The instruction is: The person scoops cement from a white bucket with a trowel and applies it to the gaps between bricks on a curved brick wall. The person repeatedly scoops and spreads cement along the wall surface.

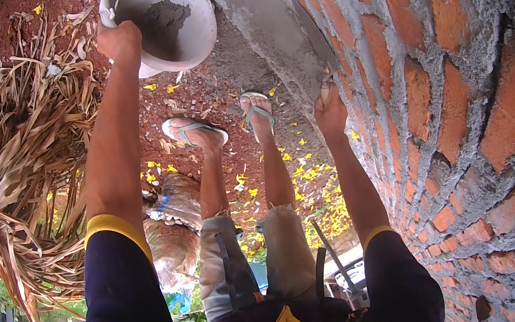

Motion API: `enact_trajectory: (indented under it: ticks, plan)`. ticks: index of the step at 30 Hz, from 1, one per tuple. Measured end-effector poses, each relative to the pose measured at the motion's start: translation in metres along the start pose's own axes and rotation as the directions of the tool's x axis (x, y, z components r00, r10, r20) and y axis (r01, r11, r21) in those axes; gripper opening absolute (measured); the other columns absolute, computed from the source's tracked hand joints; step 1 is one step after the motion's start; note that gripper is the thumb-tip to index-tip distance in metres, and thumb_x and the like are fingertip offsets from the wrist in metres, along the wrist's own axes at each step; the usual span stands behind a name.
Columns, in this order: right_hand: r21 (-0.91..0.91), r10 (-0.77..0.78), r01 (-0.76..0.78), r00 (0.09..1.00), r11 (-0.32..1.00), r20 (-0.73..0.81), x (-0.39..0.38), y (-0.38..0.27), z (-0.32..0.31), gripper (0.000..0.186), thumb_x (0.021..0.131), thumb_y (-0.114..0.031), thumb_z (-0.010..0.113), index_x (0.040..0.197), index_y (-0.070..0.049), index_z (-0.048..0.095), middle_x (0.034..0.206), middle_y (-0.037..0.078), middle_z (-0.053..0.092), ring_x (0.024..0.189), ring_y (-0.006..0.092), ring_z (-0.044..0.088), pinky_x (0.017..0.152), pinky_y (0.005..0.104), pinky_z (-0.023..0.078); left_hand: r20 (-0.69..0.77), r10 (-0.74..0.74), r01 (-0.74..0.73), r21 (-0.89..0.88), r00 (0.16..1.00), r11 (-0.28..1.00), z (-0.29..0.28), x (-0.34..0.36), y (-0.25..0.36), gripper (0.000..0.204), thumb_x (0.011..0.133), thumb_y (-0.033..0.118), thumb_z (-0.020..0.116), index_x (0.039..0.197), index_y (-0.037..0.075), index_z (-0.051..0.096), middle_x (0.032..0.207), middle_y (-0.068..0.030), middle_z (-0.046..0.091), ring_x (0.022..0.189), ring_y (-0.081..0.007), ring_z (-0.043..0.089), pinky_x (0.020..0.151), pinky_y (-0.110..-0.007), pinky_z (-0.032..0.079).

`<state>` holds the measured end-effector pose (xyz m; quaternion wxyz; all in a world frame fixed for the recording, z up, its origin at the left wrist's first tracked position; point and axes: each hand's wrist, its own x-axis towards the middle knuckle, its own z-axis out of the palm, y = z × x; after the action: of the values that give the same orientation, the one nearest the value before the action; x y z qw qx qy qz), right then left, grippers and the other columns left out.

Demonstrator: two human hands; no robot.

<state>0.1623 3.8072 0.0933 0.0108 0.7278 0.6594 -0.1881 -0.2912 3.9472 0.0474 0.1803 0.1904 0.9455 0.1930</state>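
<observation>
My left hand (119, 41) is closed on the rim of a white bucket (200, 18), next to its handle cord. The bucket tips toward me, and grey mortar (165, 22) lies inside it. On the other side, my right hand (330, 111) grips the handle of a trowel (314, 34). Its long blade points away from me, flat beside the brick wall (419, 98). Under the blade runs a smooth band of grey mortar (273, 27) along the foot of the wall. Whether the blade touches the mortar, I cannot tell.
A big heap of dry leaves (31, 136) spreads over the ground on the left. Behind it, nearer to me, lies a pale, bulging sack (172, 242). Yellow petals (324, 201) dot the reddish soil. Rough mortar joints stick out between the bricks on the right.
</observation>
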Motion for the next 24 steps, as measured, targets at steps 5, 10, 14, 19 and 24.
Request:
enact_trajectory:
  ticks: [5,10,14,19,24]
  plan:
    - [0.38,0.046,-0.223,0.905,0.898,0.422,-0.007,0.004,-0.008,0.04,0.083,-0.01,0.061,0.122,-0.008,0.053,0.08,0.015,0.061,0.068,0.0237,0.06,0.065,0.0344,0.05,-0.029,0.112,-0.109,0.092,0.993,0.99,0.002,0.003,-0.006,0.032,0.074,0.012,0.058,0.102,-0.002,0.065,0.095,-0.0262,0.068,0.095,-0.043,0.065,0.088,-0.046,0.051]
    - [0.468,0.079,-0.334,0.871,0.818,0.485,-0.003,0.01,-0.009,0.034,0.082,-0.005,0.059,0.116,-0.007,0.056,0.074,0.012,0.059,0.066,0.0192,0.057,0.064,0.0303,0.048,0.011,0.106,-0.106,0.004,0.994,0.994,0.003,0.006,-0.016,0.036,0.073,0.013,0.057,0.105,-0.001,0.065,0.1,-0.0252,0.068,0.097,-0.0415,0.065,0.091,-0.045,0.051]
    - [0.258,-0.036,-0.082,0.906,0.963,0.422,-0.038,0.024,-0.003,0.023,0.081,-0.009,0.058,0.103,-0.002,0.056,0.079,0.02,0.064,0.071,0.0338,0.063,0.064,0.0409,0.049,-0.025,0.167,-0.164,0.081,0.986,0.983,0.005,0.001,-0.037,0.046,0.072,0.016,0.054,0.114,0.001,0.065,0.102,-0.0248,0.068,0.101,-0.0395,0.065,0.092,-0.044,0.05]
    - [0.376,0.532,-0.651,0.757,0.659,0.38,-0.177,0.058,-0.007,0.019,0.087,-0.014,0.055,0.1,0.0,0.052,0.069,0.013,0.058,0.061,0.0277,0.059,0.055,0.0398,0.048,0.02,0.189,-0.185,-0.131,0.982,0.974,-0.017,-0.061,-0.081,0.044,0.069,0.009,0.053,0.111,-0.004,0.063,0.087,-0.0277,0.067,0.086,-0.0433,0.066,0.082,-0.046,0.051]
    - [0.615,0.681,-0.774,0.532,0.15,0.503,-0.212,0.059,0.031,0.01,0.083,-0.011,0.054,0.085,-0.009,0.044,0.064,0.003,0.042,0.042,0.0135,0.045,0.034,0.0274,0.037,-0.012,0.163,-0.161,-0.252,0.987,0.954,-0.027,-0.172,-0.099,0.06,0.069,0.006,0.051,0.128,-0.002,0.057,0.092,-0.0282,0.068,0.084,-0.0408,0.068,0.081,-0.043,0.052]
